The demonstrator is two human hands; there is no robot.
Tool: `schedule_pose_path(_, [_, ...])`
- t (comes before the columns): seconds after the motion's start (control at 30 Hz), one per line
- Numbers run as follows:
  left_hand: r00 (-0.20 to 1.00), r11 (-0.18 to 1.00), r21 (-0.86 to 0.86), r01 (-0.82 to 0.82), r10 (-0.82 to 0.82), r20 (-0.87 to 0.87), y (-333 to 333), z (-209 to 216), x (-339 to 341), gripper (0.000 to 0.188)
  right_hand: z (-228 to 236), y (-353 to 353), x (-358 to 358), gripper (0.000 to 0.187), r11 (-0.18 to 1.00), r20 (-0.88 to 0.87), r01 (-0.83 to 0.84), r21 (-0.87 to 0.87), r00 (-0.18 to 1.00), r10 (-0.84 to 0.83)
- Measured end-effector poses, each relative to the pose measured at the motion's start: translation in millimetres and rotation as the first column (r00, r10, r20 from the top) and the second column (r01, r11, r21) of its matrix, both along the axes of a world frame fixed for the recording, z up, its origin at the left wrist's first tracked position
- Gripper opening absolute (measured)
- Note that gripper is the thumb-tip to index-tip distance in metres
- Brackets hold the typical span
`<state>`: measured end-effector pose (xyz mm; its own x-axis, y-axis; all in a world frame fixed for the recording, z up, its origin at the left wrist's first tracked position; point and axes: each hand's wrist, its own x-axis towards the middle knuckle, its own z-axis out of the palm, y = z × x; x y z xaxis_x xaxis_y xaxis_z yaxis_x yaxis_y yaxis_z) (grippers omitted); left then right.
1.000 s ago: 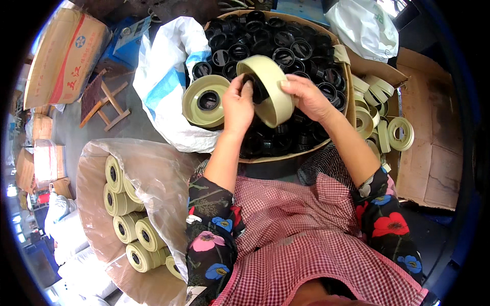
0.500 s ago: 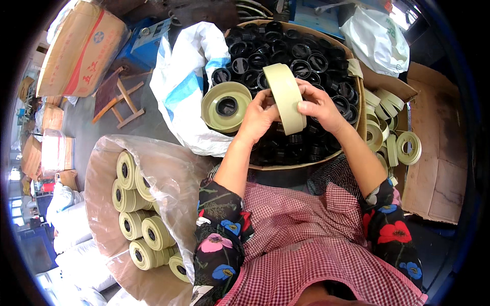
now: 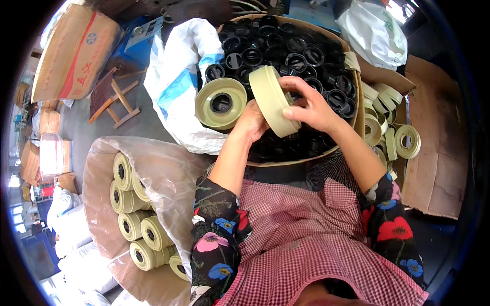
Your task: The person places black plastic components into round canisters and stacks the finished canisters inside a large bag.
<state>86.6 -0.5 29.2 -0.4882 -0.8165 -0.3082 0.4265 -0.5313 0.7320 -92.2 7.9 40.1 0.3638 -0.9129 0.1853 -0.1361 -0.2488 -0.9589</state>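
Note:
Between my hands, a round olive-yellow plastic ring-shaped housing [image 3: 271,102] is tilted on its edge above a large carton [image 3: 359,86] of black plastic rings [image 3: 296,61]. My left hand [image 3: 251,122] is closed at its left lower side, the fingertips hidden behind it. My right hand [image 3: 314,104] grips the right rim, thumb on the outside, fingers over the open side. A second olive-yellow housing [image 3: 204,107] with a black ring [image 3: 221,103] in its centre lies just left of my left hand, on the black rings and the white sack's edge.
A plastic-lined carton [image 3: 97,204] at lower left holds stacked olive-yellow housings [image 3: 133,211]. To the right, another carton [image 3: 393,76] contains loose olive-yellow rings [image 3: 407,142]. A white woven sack [image 3: 173,97] drapes over the carton's left side. A wooden stool [image 3: 116,99] lies on the floor.
The held housing has shifted slightly left and tilted further. My left hand has slid lower behind it, and my right fingers have moved over its open side.

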Motion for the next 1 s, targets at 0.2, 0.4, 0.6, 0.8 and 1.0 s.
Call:
schedule_pose_path(0.2, [0.786, 0.881, -0.463, 0.097, 0.217, 0.579, -6.3, -16.7, -0.5, 0.044, 12.5, -23.4, -21.5, 0.048, 0.679, -0.115, -0.023, 0.734, 0.981, 0.158])
schedule_pose_path(0.4, [0.86, 0.882, -0.467, -0.064, 0.286, 0.422, -5.2, -33.2, 6.2, 0.039, 0.9, -6.8, 1.6, 0.037, 0.951, -0.309, 0.291, -0.107, 0.899, -0.31])
schedule_pose_path(0.6, [0.772, 0.81, -0.562, 0.17, 0.245, 0.586, -2.4, -21.0, 5.9, 0.057, 2.6, -9.7, 0.6, 0.061, 0.78, 0.096, 0.027, 0.625, 0.989, -0.111])
schedule_pose_path(0.8, [0.677, 0.734, -0.659, 0.163, 0.402, 0.616, -8.5, 0.0, 11.4, 0.036, 9.0, -18.3, -6.4, 0.041, 0.691, -0.204, 0.179, 0.7, 0.978, -0.047])
schedule_pose_path(1.0, [0.198, 0.612, -0.767, 0.194, 0.741, 0.642, -31.9, 11.9, 60.3, 0.037, -0.6, -31.4, -34.5, 0.037, 0.811, -0.244, 0.375, 0.448, 0.925, -0.293])
